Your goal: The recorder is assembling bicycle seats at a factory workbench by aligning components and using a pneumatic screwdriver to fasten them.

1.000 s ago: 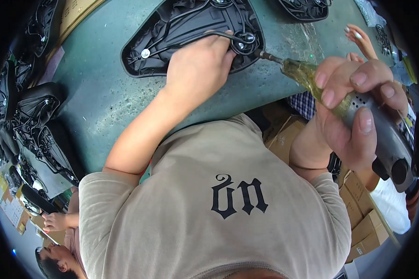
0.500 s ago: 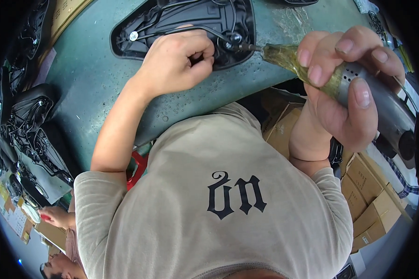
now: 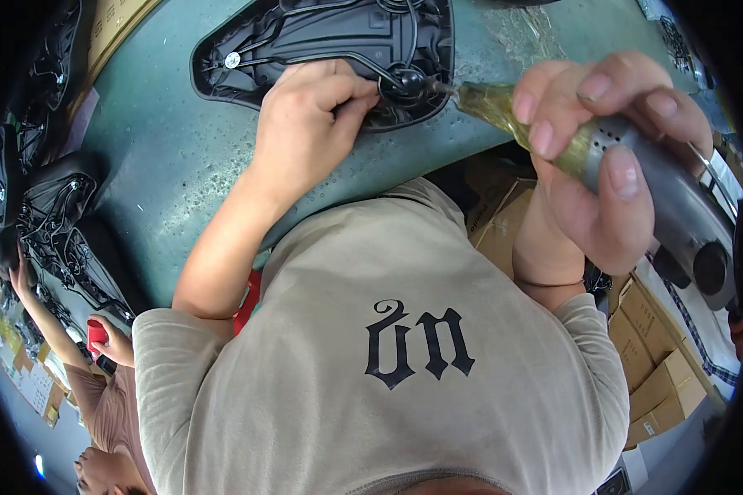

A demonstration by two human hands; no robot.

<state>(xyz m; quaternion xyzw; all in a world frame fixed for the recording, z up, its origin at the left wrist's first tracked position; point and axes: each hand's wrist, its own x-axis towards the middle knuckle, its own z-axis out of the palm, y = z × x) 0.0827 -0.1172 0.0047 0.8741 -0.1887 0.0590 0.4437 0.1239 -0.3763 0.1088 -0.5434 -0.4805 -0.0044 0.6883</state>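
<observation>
A black bicycle saddle (image 3: 338,35) lies underside up on the green table, its metal rods and coil springs (image 3: 406,82) exposed. My left hand (image 3: 309,115) rests over the saddle's near edge, thumb and fingers pinched together beside the near spring. What those fingertips hold is hidden. In my right hand (image 3: 598,140) is a grey power screwdriver (image 3: 677,186), its nose wrapped in yellowish tape. The tip points left and meets the saddle's hardware by that spring; the exact contact is too small to tell.
More black saddles (image 3: 70,223) are piled along the table's left side. A co-worker (image 3: 120,404) at lower left holds a red object (image 3: 97,334). Cardboard boxes (image 3: 660,363) stand at lower right. The green table's (image 3: 165,165) near edge runs close to my body.
The screwdriver and my right hand have shifted slightly left. My left hand has turned a little, its fingers still pinched. The co-worker has stretched an arm toward the piled saddles.
</observation>
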